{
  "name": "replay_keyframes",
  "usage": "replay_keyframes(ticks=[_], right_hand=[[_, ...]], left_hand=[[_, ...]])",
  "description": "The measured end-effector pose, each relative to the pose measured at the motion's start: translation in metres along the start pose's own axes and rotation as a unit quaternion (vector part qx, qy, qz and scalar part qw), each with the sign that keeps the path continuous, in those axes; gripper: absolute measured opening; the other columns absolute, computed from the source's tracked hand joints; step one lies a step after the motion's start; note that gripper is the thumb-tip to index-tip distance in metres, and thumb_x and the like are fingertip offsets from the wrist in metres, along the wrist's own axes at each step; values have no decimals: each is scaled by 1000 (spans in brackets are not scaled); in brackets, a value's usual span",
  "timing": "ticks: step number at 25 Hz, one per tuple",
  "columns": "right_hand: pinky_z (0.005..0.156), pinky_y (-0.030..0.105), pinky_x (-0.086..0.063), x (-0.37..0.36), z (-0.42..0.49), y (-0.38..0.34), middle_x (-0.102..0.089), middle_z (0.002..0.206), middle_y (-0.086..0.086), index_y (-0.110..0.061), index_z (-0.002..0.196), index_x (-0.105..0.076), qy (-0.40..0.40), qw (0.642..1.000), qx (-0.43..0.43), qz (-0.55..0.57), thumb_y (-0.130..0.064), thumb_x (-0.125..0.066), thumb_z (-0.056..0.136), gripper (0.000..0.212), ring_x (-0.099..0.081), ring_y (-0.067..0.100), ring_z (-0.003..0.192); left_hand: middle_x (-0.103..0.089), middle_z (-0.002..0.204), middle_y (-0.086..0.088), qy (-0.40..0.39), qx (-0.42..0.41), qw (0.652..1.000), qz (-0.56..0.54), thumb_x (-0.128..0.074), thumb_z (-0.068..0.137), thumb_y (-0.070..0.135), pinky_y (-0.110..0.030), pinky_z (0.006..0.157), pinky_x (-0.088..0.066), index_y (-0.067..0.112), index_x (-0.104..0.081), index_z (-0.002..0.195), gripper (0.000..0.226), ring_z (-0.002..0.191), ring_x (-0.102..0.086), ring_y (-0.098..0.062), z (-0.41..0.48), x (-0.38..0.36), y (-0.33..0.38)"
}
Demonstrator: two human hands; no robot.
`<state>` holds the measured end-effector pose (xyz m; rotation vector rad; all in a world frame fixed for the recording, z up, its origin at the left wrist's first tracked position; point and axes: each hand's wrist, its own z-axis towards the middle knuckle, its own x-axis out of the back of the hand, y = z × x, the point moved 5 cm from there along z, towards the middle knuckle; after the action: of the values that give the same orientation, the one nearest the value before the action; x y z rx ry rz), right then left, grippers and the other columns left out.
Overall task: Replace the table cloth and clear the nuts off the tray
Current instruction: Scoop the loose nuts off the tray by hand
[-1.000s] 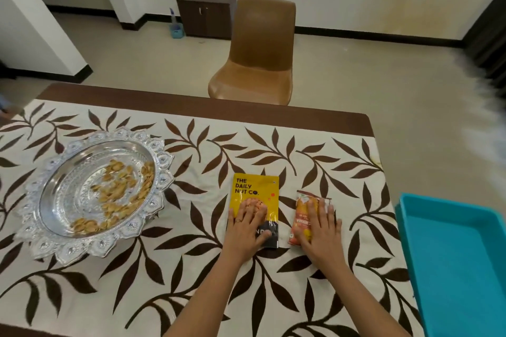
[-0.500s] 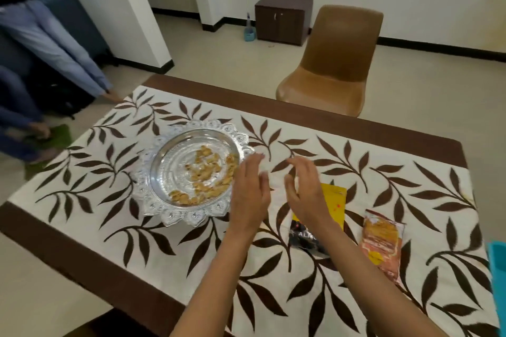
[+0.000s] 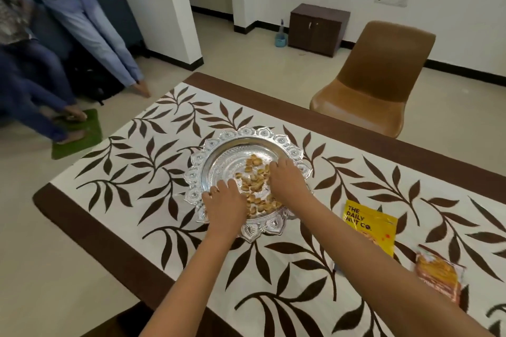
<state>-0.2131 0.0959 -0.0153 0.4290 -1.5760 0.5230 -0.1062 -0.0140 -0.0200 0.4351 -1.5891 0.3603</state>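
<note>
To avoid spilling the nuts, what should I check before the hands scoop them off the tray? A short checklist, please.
1. Hands in position: ok, the left hand and the right hand reach into the silver tray.
2. Grip on the nuts: cannot tell, the fingers hide it.
3. All nuts inside the tray: ok, none seen on the tablecloth.
4. Tray flat on the cloth: ok.
5. The yellow packet open to receive nuts: cannot tell.

The left hand and right hand rest inside the silver tray, fingers bent down at the nuts.
</note>
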Motion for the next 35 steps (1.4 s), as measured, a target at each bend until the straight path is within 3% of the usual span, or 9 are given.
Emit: replay_keyframes(ticks=[6,8,10,14,21,28,30,32,35], right_hand=[[70,31,-43,-16,-24,-42,-46,116,17,-3,114,-46,-119,966,23,230,-6,-40,96,19,-54,30,92],[69,32,-43,-2,-4,-29,-51,106,12,-7,106,-49,-26,961,0,276,-15,-37,100,16,-53,29,93],[92,38,-41,5,15,-11,-49,121,15,-5,123,-49,50,964,-26,259,-21,-38,101,29,-46,30,111],[103,43,-34,-16,31,-20,-40,131,16,-9,128,-46,8,960,-41,276,-31,-36,101,37,-37,30,120],[69,32,-43,-31,6,-69,-46,100,9,-11,112,-50,-24,945,293,141,-40,-52,94,34,-43,17,80],[56,31,-37,-28,14,-70,-55,92,10,-8,104,-53,-25,974,216,68,-30,-44,98,24,-57,25,73],[56,28,-35,-14,20,-62,-52,76,4,-13,81,-49,-5,972,95,217,-26,-43,99,23,-49,16,63],[49,18,-32,1,23,-61,-48,62,-2,-20,66,-43,47,917,7,397,-23,-43,100,34,-41,4,51],[57,23,-40,20,19,-81,-52,68,2,-15,73,-48,72,889,27,452,-24,-41,102,31,-46,9,60]], left_hand=[[-53,114,-9,-50,8,971,-234,-40,95,12,-40,82,-49,10,-48,118,24,93,-59,-26,-13,-1,12],[-51,116,-10,-4,25,951,-308,-41,91,0,-33,74,-47,9,-49,119,31,89,-55,-20,0,8,-2],[-46,124,-13,13,44,939,-340,-39,91,-6,-33,78,-46,6,-48,125,37,98,-53,-24,16,13,-15],[-49,126,-7,47,73,872,-481,-36,100,7,-32,89,-45,11,-51,123,28,105,-52,-18,27,8,-22],[-62,109,6,89,174,737,-647,-35,101,17,-32,92,-50,27,-58,100,25,108,-58,-12,31,-7,-36],[-63,107,0,44,196,687,-698,-37,102,22,-32,93,-49,25,-61,100,24,109,-59,-18,34,-11,-37],[-62,113,-4,-3,210,597,-774,-38,103,28,-29,92,-48,20,-61,106,25,109,-58,-18,33,-15,-30],[-63,116,-9,-77,230,457,-856,-35,103,39,-33,92,-47,16,-60,113,36,105,-58,-21,31,-15,-14],[-67,108,-11,-159,247,295,-909,-31,99,54,-38,85,-51,17,-62,113,50,98,-63,-26,27,-11,9]])
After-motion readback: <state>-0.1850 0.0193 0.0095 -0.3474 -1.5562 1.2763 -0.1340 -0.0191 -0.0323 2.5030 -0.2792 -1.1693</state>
